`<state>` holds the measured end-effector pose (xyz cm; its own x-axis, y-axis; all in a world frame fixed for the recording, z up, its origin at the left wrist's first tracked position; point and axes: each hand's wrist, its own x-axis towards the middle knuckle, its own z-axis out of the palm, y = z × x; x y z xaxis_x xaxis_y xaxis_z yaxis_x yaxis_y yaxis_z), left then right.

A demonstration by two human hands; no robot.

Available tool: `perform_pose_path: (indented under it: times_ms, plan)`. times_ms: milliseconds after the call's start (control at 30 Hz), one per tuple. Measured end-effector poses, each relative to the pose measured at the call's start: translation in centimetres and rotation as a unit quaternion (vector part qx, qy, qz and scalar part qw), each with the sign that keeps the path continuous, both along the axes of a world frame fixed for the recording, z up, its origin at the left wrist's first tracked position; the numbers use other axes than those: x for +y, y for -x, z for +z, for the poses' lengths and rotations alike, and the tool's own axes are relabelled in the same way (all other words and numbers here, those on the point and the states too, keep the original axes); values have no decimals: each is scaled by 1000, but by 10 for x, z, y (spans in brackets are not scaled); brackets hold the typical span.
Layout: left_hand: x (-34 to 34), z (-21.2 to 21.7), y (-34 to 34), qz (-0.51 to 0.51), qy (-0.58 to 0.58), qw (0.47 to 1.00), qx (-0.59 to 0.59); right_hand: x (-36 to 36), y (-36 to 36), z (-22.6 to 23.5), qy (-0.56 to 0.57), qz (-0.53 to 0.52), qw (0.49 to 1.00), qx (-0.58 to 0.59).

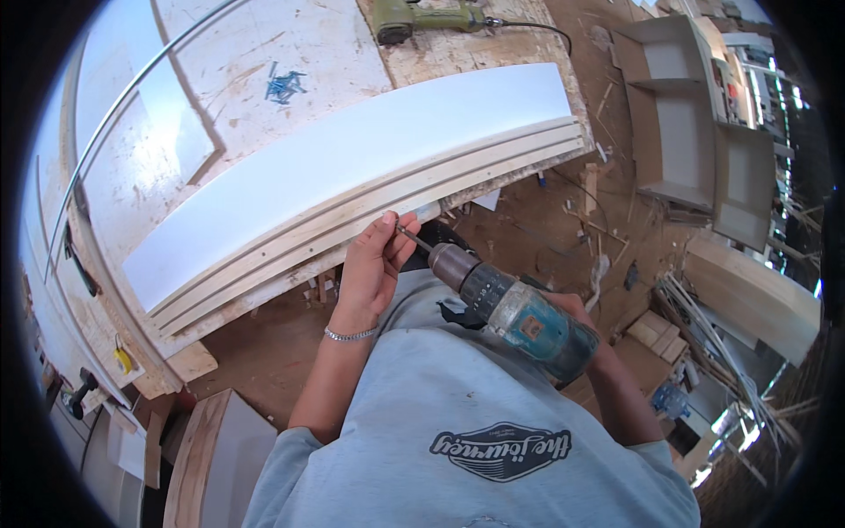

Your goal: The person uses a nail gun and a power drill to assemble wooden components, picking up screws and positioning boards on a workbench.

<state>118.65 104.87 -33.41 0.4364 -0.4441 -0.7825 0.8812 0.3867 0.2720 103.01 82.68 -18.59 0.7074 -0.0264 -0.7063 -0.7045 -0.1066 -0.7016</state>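
Observation:
In my right hand (574, 310), partly hidden behind the tool, is a teal and grey cordless drill (537, 330), its chuck pointing up and left. A thin dark bit (415, 238) runs from the chuck to my left hand (378, 260). Left thumb and fingers pinch at the bit's tip; whether a screw sits there is too small to tell. Just beyond, a long white panel (352, 150) lies on the workbench, with pale wooden strips (352, 211) side by side along its near edge. Small dark dots show on the strips.
A pile of blue screws (283, 85) lies on the workbench (255, 44) behind the panel. An olive nail gun (431, 18) with a hose rests at the far edge. Box-like cabinets (673, 114) and wood scraps stand on the floor at right; another white-and-wood panel (216, 458) is at lower left.

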Motion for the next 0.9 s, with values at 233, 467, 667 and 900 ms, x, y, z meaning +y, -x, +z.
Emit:
perform_pose_path:
  times_ms: [233,467,667,900]
  plan:
    - [-39,-3,-2,26,74,996,35,-10,-11,21,36,-55,997,43]
    - [-81,-24,-11,-59,121,991,1,-56,3,14,48,-75,994,64]
    - [-121,-46,-4,-22,128,987,98,-69,-52,32,97,11,990,102]
    - [-132,-61,-3,52,154,980,112,-77,-99,36,143,125,980,60]
